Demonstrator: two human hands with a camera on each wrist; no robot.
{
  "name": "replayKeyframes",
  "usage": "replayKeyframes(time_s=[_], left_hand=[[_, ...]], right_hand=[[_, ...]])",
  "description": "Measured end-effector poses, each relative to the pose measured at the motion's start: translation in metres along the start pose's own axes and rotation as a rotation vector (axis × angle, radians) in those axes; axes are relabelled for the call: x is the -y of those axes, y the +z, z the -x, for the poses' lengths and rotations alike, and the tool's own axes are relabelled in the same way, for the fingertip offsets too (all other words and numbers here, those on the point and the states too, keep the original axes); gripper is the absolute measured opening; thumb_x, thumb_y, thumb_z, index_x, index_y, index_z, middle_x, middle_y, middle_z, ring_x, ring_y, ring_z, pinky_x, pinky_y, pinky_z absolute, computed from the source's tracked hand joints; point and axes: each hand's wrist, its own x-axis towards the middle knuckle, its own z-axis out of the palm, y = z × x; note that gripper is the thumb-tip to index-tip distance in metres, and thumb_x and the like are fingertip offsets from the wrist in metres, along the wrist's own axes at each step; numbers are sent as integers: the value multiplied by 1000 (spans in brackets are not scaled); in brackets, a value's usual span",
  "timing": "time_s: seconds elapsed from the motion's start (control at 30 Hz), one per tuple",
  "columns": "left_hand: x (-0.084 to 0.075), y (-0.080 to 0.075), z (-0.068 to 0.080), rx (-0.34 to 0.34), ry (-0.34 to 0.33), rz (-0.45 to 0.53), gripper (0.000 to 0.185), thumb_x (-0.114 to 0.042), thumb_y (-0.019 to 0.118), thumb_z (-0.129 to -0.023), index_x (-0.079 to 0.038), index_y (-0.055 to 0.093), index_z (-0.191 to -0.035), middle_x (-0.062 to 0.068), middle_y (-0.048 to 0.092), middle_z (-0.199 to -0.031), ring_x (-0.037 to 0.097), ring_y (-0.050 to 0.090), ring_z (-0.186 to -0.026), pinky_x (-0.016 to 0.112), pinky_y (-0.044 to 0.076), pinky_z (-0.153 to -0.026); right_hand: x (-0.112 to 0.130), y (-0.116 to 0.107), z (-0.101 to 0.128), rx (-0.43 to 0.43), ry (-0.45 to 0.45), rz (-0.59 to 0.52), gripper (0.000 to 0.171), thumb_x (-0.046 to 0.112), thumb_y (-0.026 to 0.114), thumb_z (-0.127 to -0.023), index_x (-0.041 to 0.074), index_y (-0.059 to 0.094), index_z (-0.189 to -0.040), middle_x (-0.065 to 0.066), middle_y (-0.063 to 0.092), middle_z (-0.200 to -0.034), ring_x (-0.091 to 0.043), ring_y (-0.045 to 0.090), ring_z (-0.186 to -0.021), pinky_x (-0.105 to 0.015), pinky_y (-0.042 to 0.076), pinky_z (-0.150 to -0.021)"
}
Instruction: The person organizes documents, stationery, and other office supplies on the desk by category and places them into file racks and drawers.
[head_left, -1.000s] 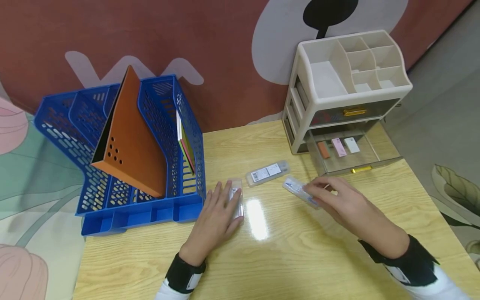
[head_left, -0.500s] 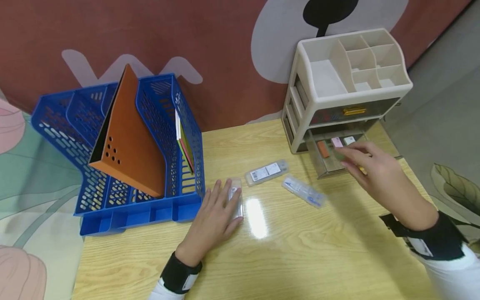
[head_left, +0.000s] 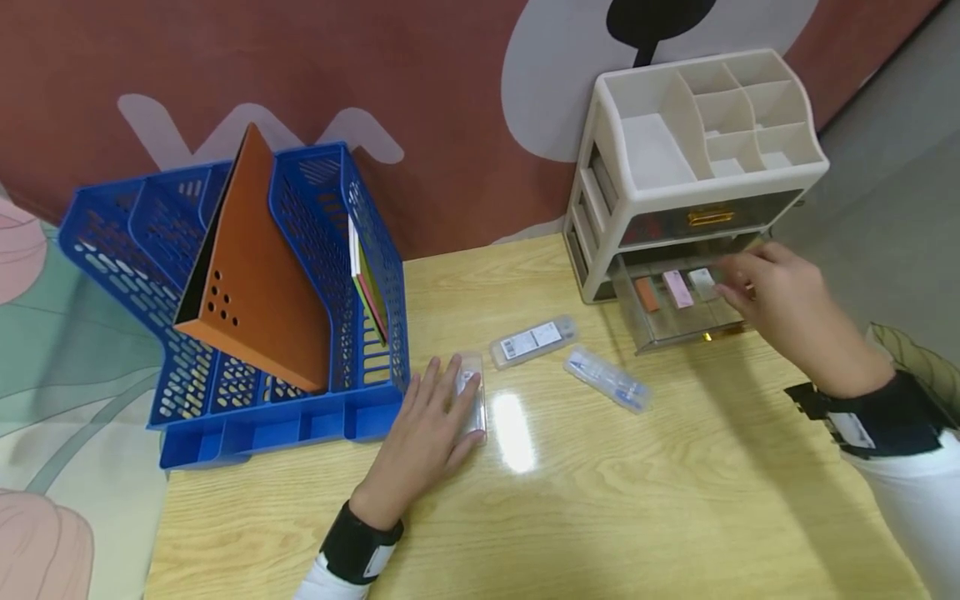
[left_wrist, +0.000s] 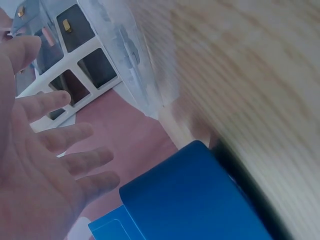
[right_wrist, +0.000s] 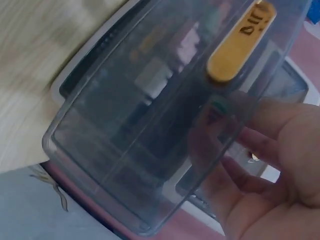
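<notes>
My left hand [head_left: 427, 425] rests with straight fingers on a clear flat plastic case [head_left: 472, 398], partly covering it. Over the pulled-out drawer [head_left: 660, 332] of the white organizer, my right hand [head_left: 795, 308] pinches what looks like a small green eraser [right_wrist: 219, 107], mostly hidden by the fingers. Inside the drawer lie an orange eraser [head_left: 646, 294], a pink eraser [head_left: 678, 288] and a white eraser [head_left: 702, 284], the white one nearest my fingertips. Two more clear cases lie between my hands: a labelled case [head_left: 532, 342] and a case with blue items [head_left: 607, 379].
At the left stands a blue file rack [head_left: 277, 425] with an orange folder [head_left: 255, 275] and thin booklets [head_left: 367, 283]. The white organizer [head_left: 652, 200] stands at the back right, against the wall. The wooden table [head_left: 570, 517] lies in front.
My right hand has moved from the case with blue items up and right to the drawer, now at its right part. The left hand has stayed on its case.
</notes>
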Motion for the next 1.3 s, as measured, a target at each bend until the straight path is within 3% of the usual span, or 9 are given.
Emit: replayKeyframes(time_s=[0.1, 0.27, 0.4, 0.63, 0.87, 1.1, 1.3], left_hand=[[0, 0, 0, 0, -1, -1, 70, -51, 63, -99, -14, 45, -157, 21, 34, -166, 48, 31, -152, 64, 35, -119], [0, 0, -1, 7, -6, 5, 70, -51, 63, -99, -14, 45, -157, 22, 34, -166, 48, 31, -152, 64, 34, -119], [-1, 0, -1, 6, -12, 2, 70, -50, 64, -99, -14, 45, -156, 22, 35, -165, 48, 31, -152, 64, 35, -119], [-4, 1, -3, 20, -17, 0, 66, -47, 63, -100, -14, 48, -155, 22, 35, -165, 47, 32, -152, 64, 36, -118], [-6, 1, -5, 25, -24, 14, 64, -42, 65, -100, -13, 48, -154, 21, 36, -165, 47, 32, -152, 63, 35, -119], [-7, 1, -6, 25, -22, 16, 62, -39, 65, -100, -12, 49, -154, 22, 37, -164, 47, 32, -152, 61, 34, -120], [-7, 3, -8, 16, -26, 23, 62, -38, 66, -100, -12, 49, -154, 21, 38, -164, 46, 33, -152, 61, 35, -120]], right_hand=[[-6, 1, -4, 63, 43, 24, 23, -8, 85, -76, -9, 70, -93, -23, 62, -82, -36, 60, -73, -53, 55, -56], [-15, 2, -6, 169, 99, 34, 17, -6, 81, -82, -8, 67, -92, -21, 60, -81, -30, 53, -69, -39, 44, -51], [-16, 4, -11, 224, 124, 33, 15, -5, 76, -87, -8, 64, -95, -24, 60, -83, -32, 53, -69, -43, 44, -51], [-17, 12, -17, 219, 126, 104, 16, -2, 76, -86, -8, 62, -93, -34, 58, -83, -53, 61, -71, -64, 48, -53], [-17, 18, -20, 230, 109, 138, 13, -6, 70, -88, -12, 59, -92, -35, 58, -82, -52, 61, -69, -64, 50, -51], [-16, 21, -23, 281, 156, 120, 7, -5, 63, -92, -11, 59, -93, -37, 58, -87, -53, 61, -71, -63, 51, -50], [-9, 14, -17, 231, 132, 98, 8, -5, 64, -91, -10, 57, -91, -30, 55, -78, -42, 56, -62, -55, 46, -44]])
